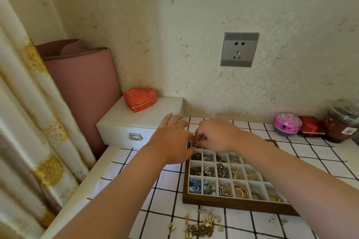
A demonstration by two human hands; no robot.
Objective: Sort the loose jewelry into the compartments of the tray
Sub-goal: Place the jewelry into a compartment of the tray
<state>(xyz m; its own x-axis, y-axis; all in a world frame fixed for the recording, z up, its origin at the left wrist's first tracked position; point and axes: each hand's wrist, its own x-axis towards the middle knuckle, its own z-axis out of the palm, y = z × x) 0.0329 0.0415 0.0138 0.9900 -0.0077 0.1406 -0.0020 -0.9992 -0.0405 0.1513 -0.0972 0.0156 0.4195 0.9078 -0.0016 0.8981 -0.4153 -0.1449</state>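
Between my two hands, right at the fingertips, is a small dark piece (193,144) of jewelry, held just above the far left corner of the tray (186,190). My right hand (215,135) has its fingers curled in and pinches the piece. My left hand (174,137) meets it from the other side with the fingers reaching forward, and I cannot tell whether it grips the piece or only steadies it.

I judge this as the placing step for one item, perhaps with a clasp or tangle being worked first. Next comes a short drop into the compartment under my fingertips, and letting go without snagging the silver chains in the cells beside it.

Below my right forearm the compartments hold chains, gold rings and blue beads. Nearer my body than both wrists, the loose jewelry (204,225) waits in a small heap on the checked surface (136,170), so much sorting remains.

Just beyond my left hand stands a white box (139,122) with a red heart-shaped pouch (140,99) on top. Far to the right of my right hand is a dark jar (342,122); its label is too blurred to read.
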